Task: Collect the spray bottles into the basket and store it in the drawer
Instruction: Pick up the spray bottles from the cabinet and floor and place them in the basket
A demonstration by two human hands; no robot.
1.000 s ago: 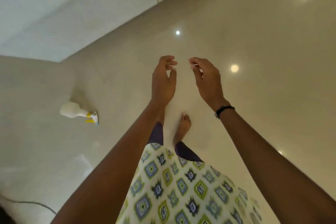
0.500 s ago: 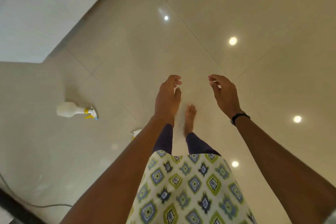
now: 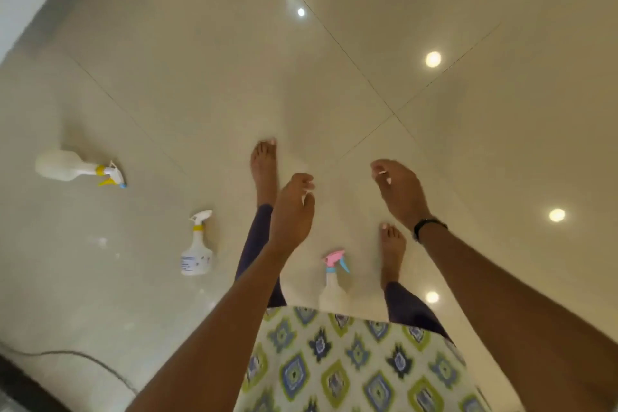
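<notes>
left hand [image 3: 291, 214]: centre of frame, held out over the floor, fingers loosely curled, thumb apart from them, holding nothing
right hand [image 3: 399, 192]: right of centre, level with the left one, fingers half curled, palm down, empty; black band [image 3: 429, 227] on the wrist
hands vs bottles: both well above the floor, touching no bottle
bottle 1 [image 3: 78, 169]: left edge of frame, lying on its side, white body, yellow collar and trigger, nozzle pointing right
bottle 2 [image 3: 196, 248]: lower left of centre, white with yellow collar and white trigger head, label on the body; upright or lying, cannot tell from this angle
bottle 3 [image 3: 332, 281]: lower centre, between the two feet, pink trigger head with blue collar, pale body partly hidden by the hem of the patterned dress [image 3: 354, 365]
spacing: the three bottles are well apart from each other; bottle 3 is nearest the hands in the frame
left foot [image 3: 265, 168]: bare, just above the left hand in the frame
right foot [image 3: 392, 252]: bare, just right of bottle 3
floor [image 3: 207, 84]: glossy beige tiles, ceiling lights reflected as bright spots
cable [image 3: 87, 361]: thin, grey, lower left corner
basket, drawer: not in view
</notes>
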